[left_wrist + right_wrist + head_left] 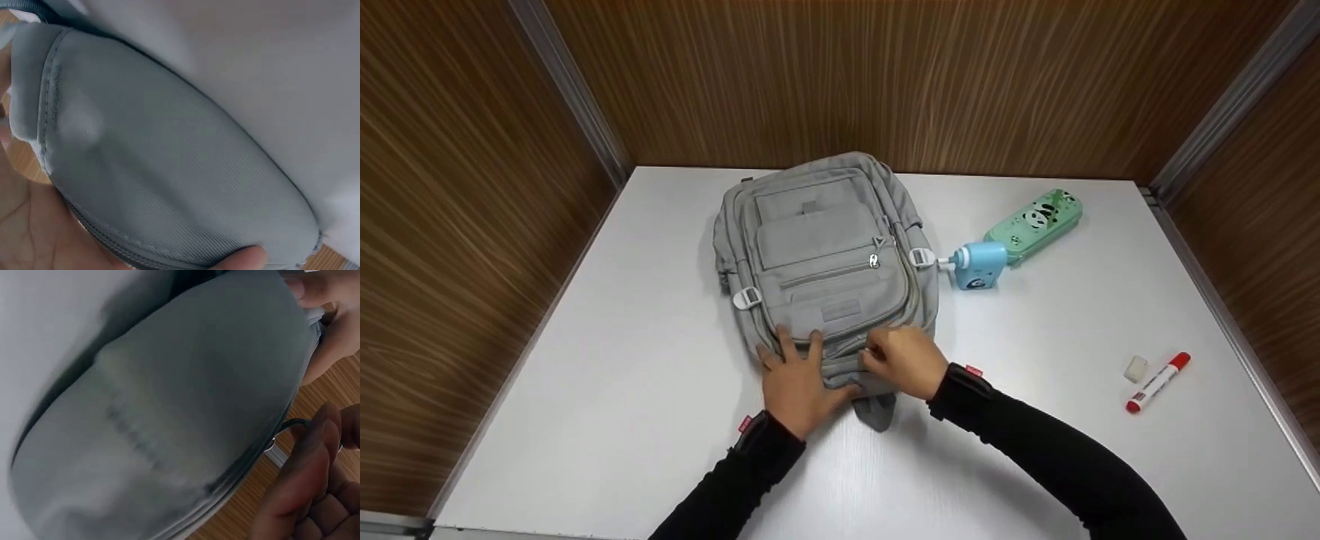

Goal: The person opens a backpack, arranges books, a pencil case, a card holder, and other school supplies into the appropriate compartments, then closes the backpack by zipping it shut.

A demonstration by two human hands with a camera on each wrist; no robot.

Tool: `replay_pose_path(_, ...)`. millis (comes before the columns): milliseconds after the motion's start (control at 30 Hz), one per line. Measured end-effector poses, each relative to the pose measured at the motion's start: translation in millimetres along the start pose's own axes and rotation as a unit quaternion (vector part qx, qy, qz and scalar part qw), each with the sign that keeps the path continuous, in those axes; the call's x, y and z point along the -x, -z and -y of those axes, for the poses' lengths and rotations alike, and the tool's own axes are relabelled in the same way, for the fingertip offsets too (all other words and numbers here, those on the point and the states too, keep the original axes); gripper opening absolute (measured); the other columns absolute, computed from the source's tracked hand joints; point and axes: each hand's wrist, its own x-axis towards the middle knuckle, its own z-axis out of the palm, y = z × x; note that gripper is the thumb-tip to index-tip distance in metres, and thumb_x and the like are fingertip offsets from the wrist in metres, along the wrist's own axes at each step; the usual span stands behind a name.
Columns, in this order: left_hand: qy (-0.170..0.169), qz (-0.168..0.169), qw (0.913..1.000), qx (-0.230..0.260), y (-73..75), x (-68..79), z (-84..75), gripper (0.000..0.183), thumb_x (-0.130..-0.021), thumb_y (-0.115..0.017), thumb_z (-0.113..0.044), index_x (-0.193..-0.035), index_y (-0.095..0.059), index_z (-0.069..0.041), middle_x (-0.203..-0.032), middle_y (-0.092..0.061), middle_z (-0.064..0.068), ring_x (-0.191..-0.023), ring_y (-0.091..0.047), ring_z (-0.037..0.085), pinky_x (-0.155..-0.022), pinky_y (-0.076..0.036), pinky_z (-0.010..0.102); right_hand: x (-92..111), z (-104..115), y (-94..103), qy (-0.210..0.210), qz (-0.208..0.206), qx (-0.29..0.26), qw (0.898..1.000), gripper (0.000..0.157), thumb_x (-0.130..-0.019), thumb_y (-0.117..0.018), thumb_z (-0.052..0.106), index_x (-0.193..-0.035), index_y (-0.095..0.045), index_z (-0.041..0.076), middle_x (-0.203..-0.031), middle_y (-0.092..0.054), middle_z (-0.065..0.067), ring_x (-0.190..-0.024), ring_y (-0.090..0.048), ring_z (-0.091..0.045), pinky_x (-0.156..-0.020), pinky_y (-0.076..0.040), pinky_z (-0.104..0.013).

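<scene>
A grey backpack (817,247) lies flat on the white table, its front pocket facing up. My left hand (799,386) rests on the backpack's near end, fingers spread over the fabric; in the left wrist view its thumb (244,259) touches the side beside a zipper (107,242). Close to it, my right hand (906,360) has curled fingers at the same end. The right wrist view shows that hand (306,489) pinching a dark looped zipper pull (293,422) at the zipper edge. A metal bit joins the loop to the zipper; the fingers partly hide the loop.
Touching or near the backpack's right side stands a light blue bottle (982,264) with a nozzle. Behind it lies a green panda pencil case (1035,225). Further right are a small eraser (1136,369) and a red-capped marker (1158,382). Wooden panels (885,82) enclose the table.
</scene>
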Motion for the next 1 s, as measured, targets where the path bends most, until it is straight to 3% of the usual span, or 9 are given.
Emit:
replay_pose_path(100, 0.004, 0.005, 0.9995, -0.031, 0.1, 0.7, -8.2, 0.112, -0.051, -0.030, -0.091, -0.137, -0.035, -0.019, -0.132, -0.028, 0.035, -0.105, -0.035, 0.060, -0.090, -0.026, 0.063, -3.7, 9.2, -6.1, 0.012, 0.016, -0.011, 1.000, 0.021, -0.078, -0.060, 0.019, -0.060, -0.049, 0.018, -0.051, -0.039, 0.013, -0.046, -0.040, -0.004, -0.043, -0.032, -0.022)
replay_pose_path(333, 0.003, -0.003, 0.9996, -0.027, 1.9, 5.0, -24.6, 0.106, -0.057, -0.050, -0.080, -0.137, -0.033, -0.012, -0.129, -0.028, 0.039, -0.100, -0.039, 0.061, -0.074, -0.044, 0.056, -4.8, 15.2, -16.3, 0.025, 0.041, -0.042, 0.998, 0.012, -0.081, -0.060, 0.023, -0.072, -0.060, 0.016, -0.059, -0.050, 0.013, -0.052, -0.048, -0.005, -0.048, -0.039, -0.023)
replay_pose_path(433, -0.010, -0.002, 0.9998, -0.015, 8.3, 4.7, -20.2, 0.103, -0.061, -0.042, -0.082, -0.136, -0.036, -0.011, -0.128, -0.033, 0.036, -0.097, -0.045, 0.056, -0.064, -0.048, 0.050, -2.6, 10.7, -15.8, 0.010, 0.043, -0.071, 0.996, 0.011, -0.081, -0.059, 0.022, -0.072, -0.059, 0.018, -0.059, -0.049, 0.014, -0.053, -0.047, -0.004, -0.048, -0.038, -0.021)
replay_pose_path(500, -0.023, -0.017, 0.9996, -0.005, 15.1, 3.1, -12.2, 0.101, -0.063, -0.035, -0.083, -0.133, -0.040, -0.012, -0.125, -0.040, 0.032, -0.092, -0.050, 0.049, -0.052, -0.049, 0.044, -0.7, 7.2, -15.1, 0.002, 0.039, -0.085, 0.996, 0.013, -0.081, -0.059, 0.022, -0.069, -0.056, 0.019, -0.058, -0.047, 0.015, -0.051, -0.045, -0.002, -0.048, -0.037, -0.020)
replay_pose_path(633, -0.053, -0.038, 0.9978, 0.000, 30.2, -8.6, 14.6, 0.097, -0.065, -0.030, -0.084, -0.131, -0.044, -0.014, -0.122, -0.046, 0.024, -0.095, -0.050, 0.039, -0.067, -0.046, 0.045, 2.0, 1.2, -11.7, -0.003, 0.020, -0.097, 0.995, 0.018, -0.081, -0.061, 0.020, -0.066, -0.052, 0.019, -0.056, -0.044, 0.015, -0.049, -0.042, -0.001, -0.045, -0.036, -0.019)
replay_pose_path(733, -0.074, -0.019, 0.9970, 0.012, 38.6, -26.5, 41.7, 0.095, -0.066, -0.032, -0.082, -0.135, -0.039, -0.017, -0.132, -0.037, 0.021, -0.115, -0.036, 0.041, -0.089, -0.032, 0.053, 3.8, -3.9, -8.0, -0.008, 0.007, -0.103, 0.995, 0.018, -0.081, -0.061, 0.019, -0.065, -0.052, 0.019, -0.055, -0.043, 0.014, -0.049, -0.041, -0.001, -0.043, -0.035, -0.019)
replay_pose_path(800, -0.085, -0.007, 0.9960, 0.028, 40.6, -40.9, 61.3, 0.089, -0.070, -0.033, -0.078, -0.137, -0.034, -0.019, -0.139, -0.029, 0.018, -0.124, -0.022, 0.042, -0.096, -0.023, 0.055, 5.5, -7.5, -5.7, -0.017, 0.005, -0.105, 0.994, 0.019, -0.081, -0.061, 0.019, -0.065, -0.051, 0.019, -0.055, -0.042, 0.014, -0.048, -0.040, -0.001, -0.043, -0.034, -0.019)
replay_pose_path(900, -0.100, 0.006, 0.9931, 0.060, 38.3, -61.8, 88.5, 0.077, -0.078, -0.039, -0.068, -0.139, -0.030, -0.021, -0.143, -0.022, 0.013, -0.129, -0.009, 0.041, -0.101, -0.013, 0.054, 8.3, -12.5, -2.2, -0.033, 0.007, -0.107, 0.994, 0.020, -0.082, -0.061, 0.020, -0.065, -0.050, 0.019, -0.054, -0.041, 0.015, -0.048, -0.039, -0.001, -0.042, -0.033, -0.019)
replay_pose_path(1000, -0.116, 0.020, 0.9891, 0.088, 31.6, -78.7, 109.1, 0.062, -0.087, -0.043, -0.051, -0.139, -0.029, -0.022, -0.145, -0.020, 0.010, -0.130, -0.008, 0.040, -0.102, -0.012, 0.052, 11.4, -16.9, -0.1, -0.045, 0.012, -0.110, 0.993, 0.021, -0.082, -0.060, 0.021, -0.065, -0.050, 0.019, -0.053, -0.040, 0.015, -0.048, -0.039, -0.001, -0.042, -0.033, -0.020)
